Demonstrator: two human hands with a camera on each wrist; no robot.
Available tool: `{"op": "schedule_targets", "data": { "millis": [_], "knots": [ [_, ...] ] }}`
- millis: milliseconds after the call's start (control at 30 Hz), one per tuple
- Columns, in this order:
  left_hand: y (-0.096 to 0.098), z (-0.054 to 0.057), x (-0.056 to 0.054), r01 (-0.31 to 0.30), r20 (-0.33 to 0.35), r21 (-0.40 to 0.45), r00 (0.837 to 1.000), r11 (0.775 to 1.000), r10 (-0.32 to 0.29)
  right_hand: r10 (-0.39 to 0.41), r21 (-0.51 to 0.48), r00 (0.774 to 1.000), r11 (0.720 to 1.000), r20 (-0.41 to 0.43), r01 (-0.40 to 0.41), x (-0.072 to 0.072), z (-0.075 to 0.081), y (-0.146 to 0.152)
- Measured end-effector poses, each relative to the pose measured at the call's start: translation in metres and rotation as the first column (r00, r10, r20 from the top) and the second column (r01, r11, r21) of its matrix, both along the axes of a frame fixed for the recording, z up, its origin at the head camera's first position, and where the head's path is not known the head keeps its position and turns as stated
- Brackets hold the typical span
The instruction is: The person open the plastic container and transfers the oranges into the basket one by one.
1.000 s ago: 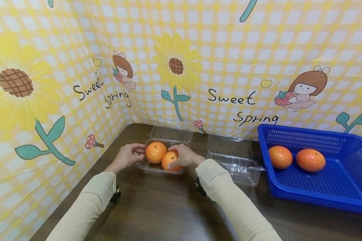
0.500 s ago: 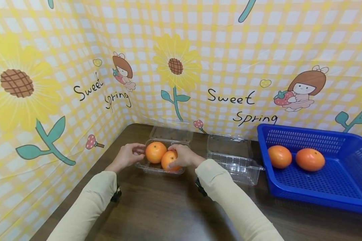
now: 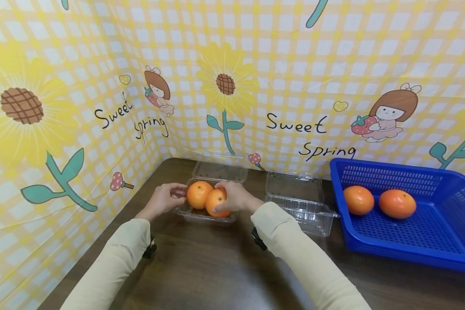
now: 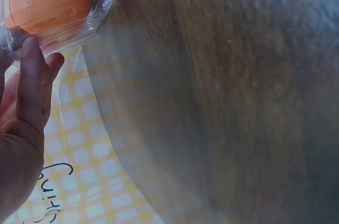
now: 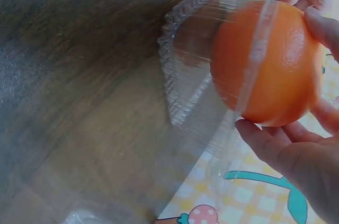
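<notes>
My right hand (image 3: 235,198) grips an orange (image 5: 280,65) between thumb and fingers. The fruit sits partly inside a clear plastic clamshell box (image 3: 207,218), its lower part behind the ribbed wall in the right wrist view. A second orange (image 3: 199,194) rests in the left part of the same box, against the first. At the box's left rim my left hand (image 3: 166,200) holds the edge, its fingertips on the plastic in the left wrist view, where an orange (image 4: 50,1) shows through the wall. The box's lid (image 3: 220,171) stands open behind it.
Another clear clamshell box (image 3: 314,219) stands open to the right, no fruit in it. Beyond it a blue plastic basket (image 3: 407,254) holds two more oranges (image 3: 397,204). A yellow checked cloth (image 3: 286,77) hangs behind the dark wooden table (image 3: 201,267).
The orange in my right hand has shifted slightly up and left, closer against the other orange. My left hand stays at the box's left rim.
</notes>
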State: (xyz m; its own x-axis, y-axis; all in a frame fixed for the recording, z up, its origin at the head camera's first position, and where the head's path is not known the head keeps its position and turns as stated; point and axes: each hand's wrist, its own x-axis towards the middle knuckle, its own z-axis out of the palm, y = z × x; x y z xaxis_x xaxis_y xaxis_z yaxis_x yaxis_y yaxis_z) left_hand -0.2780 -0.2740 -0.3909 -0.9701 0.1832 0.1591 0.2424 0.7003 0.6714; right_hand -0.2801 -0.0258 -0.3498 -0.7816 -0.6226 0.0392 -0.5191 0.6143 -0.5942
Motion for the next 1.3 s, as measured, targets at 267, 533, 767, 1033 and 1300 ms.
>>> {"op": "schedule_targets", "data": {
  "millis": [267,533,767,1033,1300],
  "knots": [
    [0.002,0.001,0.001,-0.001,0.004,0.005,1.000,1.000,0.001,-0.020,-0.023,1.000,1.000,0.001,0.020,0.005,0.013,0.003],
    [0.003,0.002,0.000,0.006,-0.004,0.002,1.000,1.000,-0.006,-0.033,-0.055,0.999,0.998,-0.008,0.033,0.011,0.023,0.009],
    [0.002,0.000,0.001,0.007,-0.003,0.014,1.000,1.000,-0.007,-0.016,-0.082,0.999,0.997,-0.049,0.012,0.023,0.031,0.016],
    [0.001,-0.002,0.003,0.003,-0.006,0.015,1.000,1.000,-0.003,-0.003,-0.087,0.997,0.996,-0.075,-0.003,0.041,0.046,0.022],
    [0.001,-0.001,0.001,0.007,-0.012,0.019,1.000,1.000,-0.007,0.010,-0.143,0.996,0.989,-0.089,-0.023,0.052,0.069,0.037]
  ]
}}
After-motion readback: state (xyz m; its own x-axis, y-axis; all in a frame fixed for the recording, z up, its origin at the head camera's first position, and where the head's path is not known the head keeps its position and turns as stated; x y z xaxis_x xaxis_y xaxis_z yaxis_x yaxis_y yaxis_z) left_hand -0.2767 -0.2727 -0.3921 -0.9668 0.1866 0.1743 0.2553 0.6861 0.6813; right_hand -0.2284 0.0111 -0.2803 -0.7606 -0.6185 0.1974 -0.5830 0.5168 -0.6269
